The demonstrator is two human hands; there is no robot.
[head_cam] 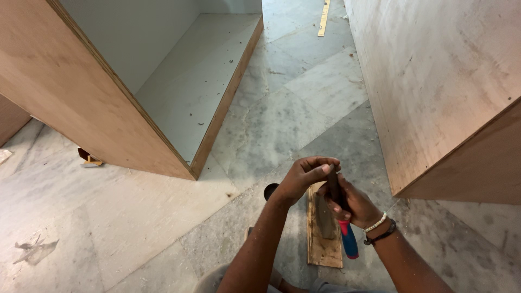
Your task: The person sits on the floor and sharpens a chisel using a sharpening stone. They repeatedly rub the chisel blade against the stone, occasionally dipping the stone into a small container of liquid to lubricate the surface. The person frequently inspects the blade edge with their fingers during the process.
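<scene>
My right hand (354, 204) grips a tool with a red and blue handle (348, 239), the handle pointing down toward me and the dark upper end rising between both hands. My left hand (304, 177) curls over that dark top end, fingertips pinching it. Both hands hover above a small worn plywood board (321, 247) lying on the marble floor, with a grey block (324, 217) resting on it. A bead bracelet and a dark band sit on my right wrist.
An open plywood cabinet (114, 103) with a white lined inside lies on the left. A second plywood cabinet (456, 97) stands on the right. A small dark round object (269, 190) sits on the floor by my left wrist. Wood scraps (89, 158) lie far left.
</scene>
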